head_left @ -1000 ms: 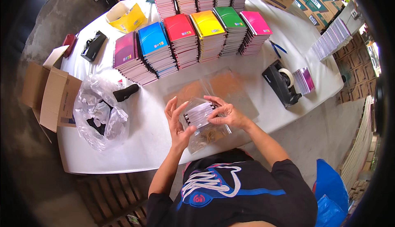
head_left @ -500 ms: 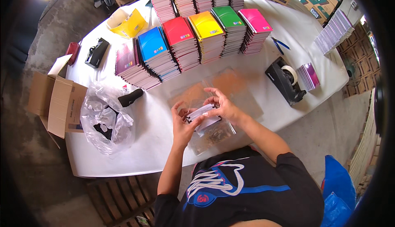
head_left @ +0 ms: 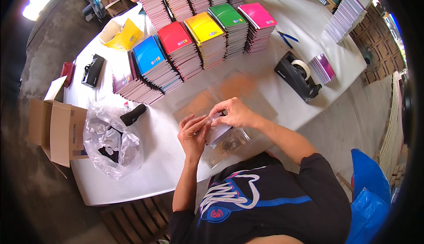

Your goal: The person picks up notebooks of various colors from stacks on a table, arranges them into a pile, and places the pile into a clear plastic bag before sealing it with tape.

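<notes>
Near the front edge of the table, a small spiral notebook [head_left: 218, 134], its pale pages showing, sits between my two hands. My left hand [head_left: 192, 133] grips its left side with bent fingers, the thumb pressed in near the top. From the right, my right hand [head_left: 237, 114] pinches the upper edge, thumb and forefinger together close to the left fingertips. The fingers cover much of the notebook. Under my hands lies a clear plastic sheet [head_left: 260, 104] with orange-brown patches, and a clear plastic pouch [head_left: 233, 144] is just below the notebook.
Stacks of colourful spiral notebooks [head_left: 179, 43] stand beyond my hands. To the right are a black tape dispenser [head_left: 295, 78], small purple notebooks [head_left: 323, 68] and blue-handled pliers [head_left: 288, 38]. At left are a crumpled plastic bag [head_left: 128, 155], a black object [head_left: 133, 115] and an open carton [head_left: 66, 129].
My hands have drawn closer together; the right fingers have come from the notebook's right side to a pinch at its top. The whole view has shifted slightly.
</notes>
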The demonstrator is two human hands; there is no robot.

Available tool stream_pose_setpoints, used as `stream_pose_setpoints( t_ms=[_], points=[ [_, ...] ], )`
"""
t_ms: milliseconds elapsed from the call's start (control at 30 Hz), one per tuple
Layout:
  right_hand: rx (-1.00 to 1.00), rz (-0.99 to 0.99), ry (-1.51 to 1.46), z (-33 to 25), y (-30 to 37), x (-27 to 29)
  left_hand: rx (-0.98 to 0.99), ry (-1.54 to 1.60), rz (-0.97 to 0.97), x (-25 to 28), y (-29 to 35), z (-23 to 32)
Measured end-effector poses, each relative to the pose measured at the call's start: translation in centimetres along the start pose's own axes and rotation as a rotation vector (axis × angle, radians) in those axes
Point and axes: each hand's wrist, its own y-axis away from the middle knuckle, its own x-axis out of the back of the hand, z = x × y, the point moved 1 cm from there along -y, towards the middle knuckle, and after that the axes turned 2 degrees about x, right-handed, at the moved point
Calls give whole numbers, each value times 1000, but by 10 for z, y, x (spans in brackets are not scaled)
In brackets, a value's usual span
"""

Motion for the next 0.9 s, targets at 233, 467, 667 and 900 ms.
stream_pose_setpoints(
  t_ms=[233, 467, 667, 900],
  points=[
    [430, 263, 596, -2, 20, -14, 237, 188, -67, 10, 10, 30],
    [450, 231, 666, -21, 34, -10, -71, -443, -200, 11, 28, 34],
    [179, 339, 204, -11, 74, 107, -174, -577, -112, 4, 36, 45],
    [-511, 631, 357, 149, 173, 257, -330, -618, 3, -8, 46, 46]
  ],
)
